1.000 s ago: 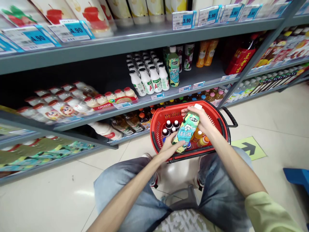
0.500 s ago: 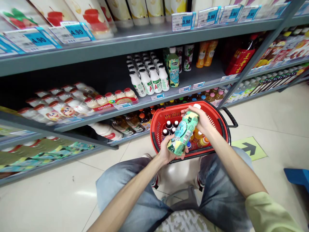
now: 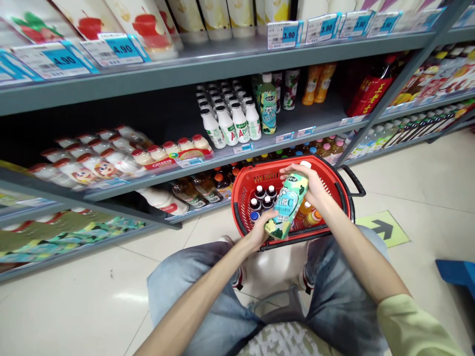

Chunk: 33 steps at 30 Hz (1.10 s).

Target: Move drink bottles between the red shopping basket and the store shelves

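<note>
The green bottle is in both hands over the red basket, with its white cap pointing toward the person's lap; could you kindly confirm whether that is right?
Not quite: in the head view, the white cap points the other way, toward the shelves. The rest holds: left hand and right hand hold the green bottle over the red basket.

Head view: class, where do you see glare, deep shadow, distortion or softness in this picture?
Head view: a pale glare streak on the floor at lower left; head view: deep shadow behind the goods on the middle shelf, while the held green bottle is brightly lit; head view: cartons at upper left look stretched and slightly soft.
</note>
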Each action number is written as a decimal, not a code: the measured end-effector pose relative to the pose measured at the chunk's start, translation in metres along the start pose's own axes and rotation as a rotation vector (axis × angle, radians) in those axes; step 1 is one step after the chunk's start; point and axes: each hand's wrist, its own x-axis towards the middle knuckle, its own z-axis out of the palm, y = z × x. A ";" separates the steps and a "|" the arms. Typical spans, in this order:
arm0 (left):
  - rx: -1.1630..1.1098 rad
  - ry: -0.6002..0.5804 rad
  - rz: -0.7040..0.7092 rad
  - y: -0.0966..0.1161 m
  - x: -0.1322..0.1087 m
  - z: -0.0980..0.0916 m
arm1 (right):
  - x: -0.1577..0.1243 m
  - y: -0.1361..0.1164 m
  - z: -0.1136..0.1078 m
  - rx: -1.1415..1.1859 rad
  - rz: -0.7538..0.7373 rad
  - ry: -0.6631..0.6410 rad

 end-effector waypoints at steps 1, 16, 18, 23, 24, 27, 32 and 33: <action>0.018 0.036 0.022 -0.001 0.001 0.000 | 0.001 0.001 -0.001 0.011 0.005 0.001; 0.543 0.192 0.265 0.000 -0.003 -0.003 | 0.006 0.006 -0.003 -0.039 0.005 0.020; 0.712 0.280 0.268 0.004 -0.006 -0.002 | 0.006 0.007 -0.002 -0.132 -0.022 0.068; 0.835 0.370 0.248 0.005 -0.006 -0.004 | 0.006 0.010 -0.010 -0.625 -0.159 0.171; 0.846 0.364 0.235 0.005 -0.005 -0.004 | 0.006 0.009 -0.012 -0.696 -0.173 0.165; 0.907 0.359 0.213 0.004 -0.004 -0.004 | 0.004 0.001 -0.020 -0.781 -0.078 0.128; 1.001 0.287 0.214 -0.001 0.004 -0.011 | -0.009 -0.013 -0.024 -0.632 0.090 -0.012; 1.009 0.273 0.213 -0.002 0.007 -0.013 | -0.011 -0.013 -0.022 -0.629 0.063 -0.008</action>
